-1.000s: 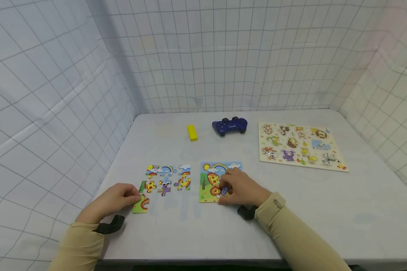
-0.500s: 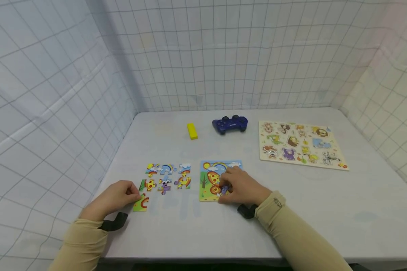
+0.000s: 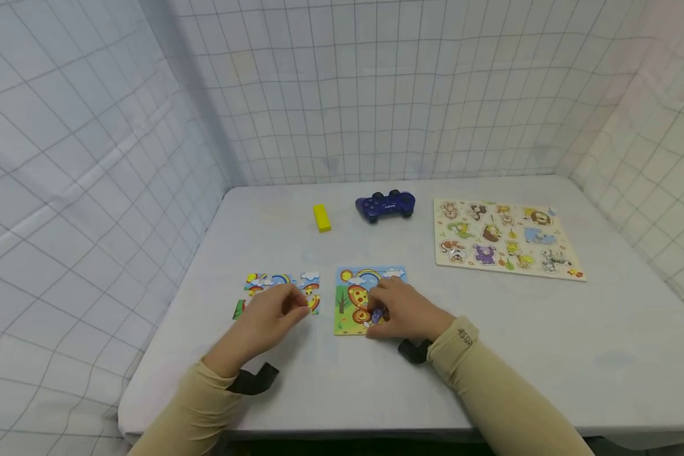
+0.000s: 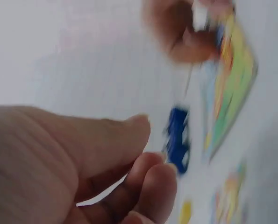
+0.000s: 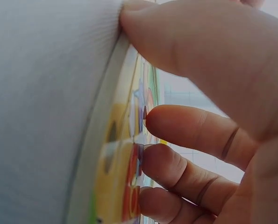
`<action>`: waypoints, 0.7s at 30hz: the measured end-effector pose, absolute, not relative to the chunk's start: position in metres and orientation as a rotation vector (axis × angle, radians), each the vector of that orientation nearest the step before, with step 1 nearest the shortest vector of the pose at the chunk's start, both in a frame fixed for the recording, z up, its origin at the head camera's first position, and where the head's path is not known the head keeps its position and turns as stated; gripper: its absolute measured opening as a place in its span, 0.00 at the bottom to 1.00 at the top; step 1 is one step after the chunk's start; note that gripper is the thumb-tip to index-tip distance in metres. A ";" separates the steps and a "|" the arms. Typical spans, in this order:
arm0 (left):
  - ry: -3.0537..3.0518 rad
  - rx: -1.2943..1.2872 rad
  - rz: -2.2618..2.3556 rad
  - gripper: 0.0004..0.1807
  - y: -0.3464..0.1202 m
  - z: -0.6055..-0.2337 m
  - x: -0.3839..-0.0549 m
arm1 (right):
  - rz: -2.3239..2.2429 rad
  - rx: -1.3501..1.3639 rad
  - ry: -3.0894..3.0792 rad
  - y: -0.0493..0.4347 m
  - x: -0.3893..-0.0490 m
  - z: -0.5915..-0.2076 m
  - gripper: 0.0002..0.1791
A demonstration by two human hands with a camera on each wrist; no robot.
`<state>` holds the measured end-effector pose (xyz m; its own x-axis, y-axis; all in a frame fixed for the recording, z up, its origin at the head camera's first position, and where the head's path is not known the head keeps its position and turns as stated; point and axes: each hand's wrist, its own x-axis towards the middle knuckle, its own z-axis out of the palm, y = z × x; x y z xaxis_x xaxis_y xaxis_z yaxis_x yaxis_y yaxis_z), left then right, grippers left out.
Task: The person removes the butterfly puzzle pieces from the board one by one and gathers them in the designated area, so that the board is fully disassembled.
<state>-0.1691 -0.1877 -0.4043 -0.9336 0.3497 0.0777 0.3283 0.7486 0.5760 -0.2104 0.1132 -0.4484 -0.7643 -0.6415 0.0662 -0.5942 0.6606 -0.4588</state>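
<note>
My right hand lies over a square puzzle board printed with a sun, a rainbow, a tree and an orange-and-yellow butterfly. In the right wrist view its thumb hooks at the near edge while the bent fingertips press on the face. Left of the board, my left hand hovers over several loose jigsaw pieces. Its thumb and fingers curl loosely, slightly apart, with nothing seen between them. The hand and forearm hide the lower pieces.
Behind the board sit a yellow block and a blue game controller. At the right lies a wooden animal peg puzzle. White grid-patterned cloth surrounds the white table at the back and sides.
My left hand has left the lower-left jigsaw piece and moved right and slightly up, over the other pieces. The right hand stays on the board.
</note>
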 end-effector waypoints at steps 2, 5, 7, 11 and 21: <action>2.858 0.627 0.973 0.04 -0.157 -0.411 -0.176 | -0.711 -1.052 2.774 0.113 -0.211 -0.449 0.19; 2.807 0.676 0.911 0.06 -0.123 -0.423 -0.186 | -0.737 -1.086 2.769 0.112 -0.212 -0.451 0.20; 2.807 0.696 0.854 0.08 -0.110 -0.431 -0.191 | -0.744 -1.101 2.771 0.112 -0.212 -0.452 0.19; 2.823 0.715 0.820 0.07 -0.103 -0.443 -0.196 | -0.742 -1.095 2.769 0.114 -0.211 -0.450 0.23; 2.802 0.724 0.939 0.08 -0.103 -0.451 -0.201 | -0.718 -0.907 2.819 0.138 -0.213 -0.438 0.34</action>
